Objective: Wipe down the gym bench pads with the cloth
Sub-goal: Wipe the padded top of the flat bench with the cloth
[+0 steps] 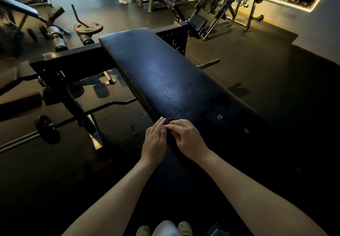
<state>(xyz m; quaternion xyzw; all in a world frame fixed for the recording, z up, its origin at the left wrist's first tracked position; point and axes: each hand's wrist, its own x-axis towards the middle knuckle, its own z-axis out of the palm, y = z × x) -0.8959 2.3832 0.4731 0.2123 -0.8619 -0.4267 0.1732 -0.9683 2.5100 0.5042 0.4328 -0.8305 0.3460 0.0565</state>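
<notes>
at lower centre, the left hand (pixel 154 141), fingers straight, touches the small dark reddish cloth (pixel 168 120) pinched by the right hand (pixel 186 136) at the long black leather bench pad (pixel 165 73) edge; a loose pinch could drop it.

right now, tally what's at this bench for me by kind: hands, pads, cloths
hands: 2 (left hand, right hand)
bench pad: 1
cloth: 1, dark, only a bit shows at the fingertips
total: 4
</notes>
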